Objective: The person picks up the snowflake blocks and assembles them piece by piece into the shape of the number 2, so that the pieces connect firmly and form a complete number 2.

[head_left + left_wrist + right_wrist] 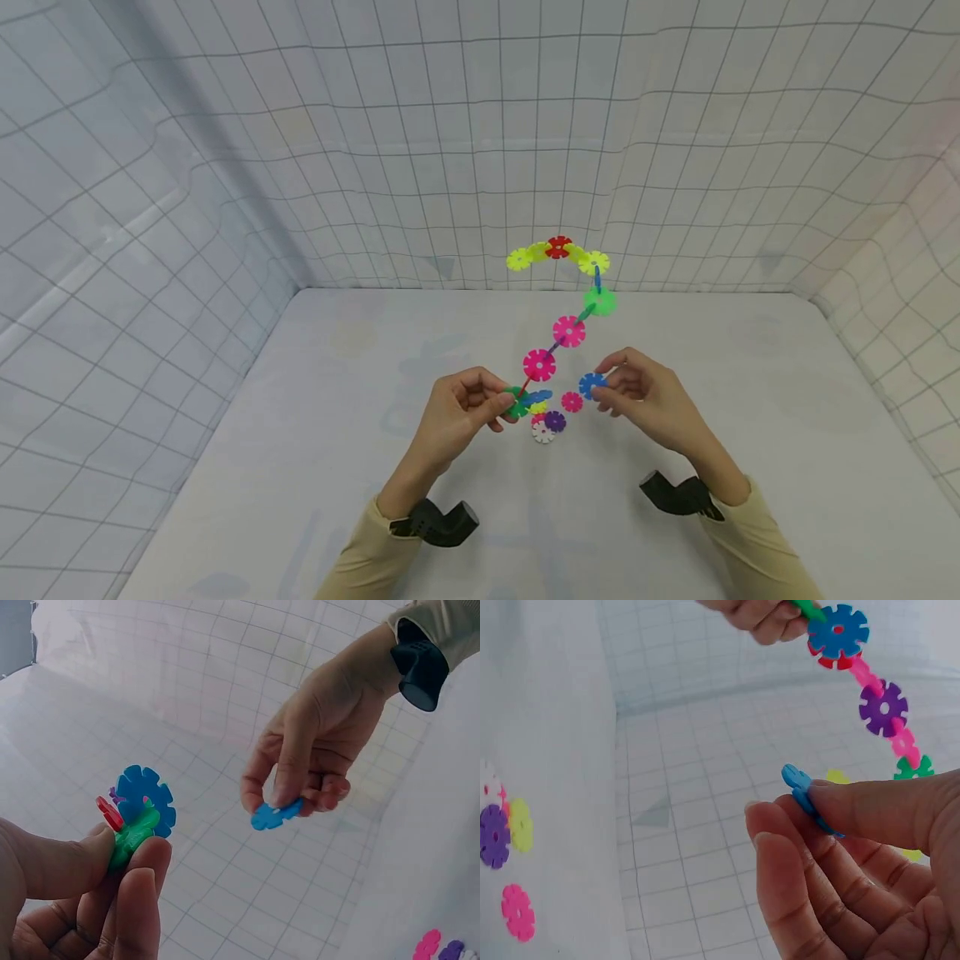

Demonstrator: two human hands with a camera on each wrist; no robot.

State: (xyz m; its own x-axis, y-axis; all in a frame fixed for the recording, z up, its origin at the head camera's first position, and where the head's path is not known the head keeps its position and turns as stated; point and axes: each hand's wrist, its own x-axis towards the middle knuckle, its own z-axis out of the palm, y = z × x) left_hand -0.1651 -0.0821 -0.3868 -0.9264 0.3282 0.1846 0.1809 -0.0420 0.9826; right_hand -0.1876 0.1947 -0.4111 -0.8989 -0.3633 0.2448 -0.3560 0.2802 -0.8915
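Note:
My left hand (462, 414) pinches a green notched disc (133, 841) at the near end of a chain of interlocked plastic discs. Slotted into that green piece are a blue disc (142, 791) and a red disc (109, 813). From there the chain runs up and away through pink discs (569, 332) and a light green disc (600, 301), then bends left past a red disc (558, 247) to a yellow disc (518, 259). Between thumb and fingers, my right hand (647, 397) pinches a separate blue disc (592, 386), apart from the chain.
Loose discs lie on the white table (360, 350) below the hands: a pink disc (572, 402), a purple disc (555, 422), a white disc (543, 432) and a yellow disc (521, 825). Grid-patterned sheeting (465, 125) rises behind the table and along its sides.

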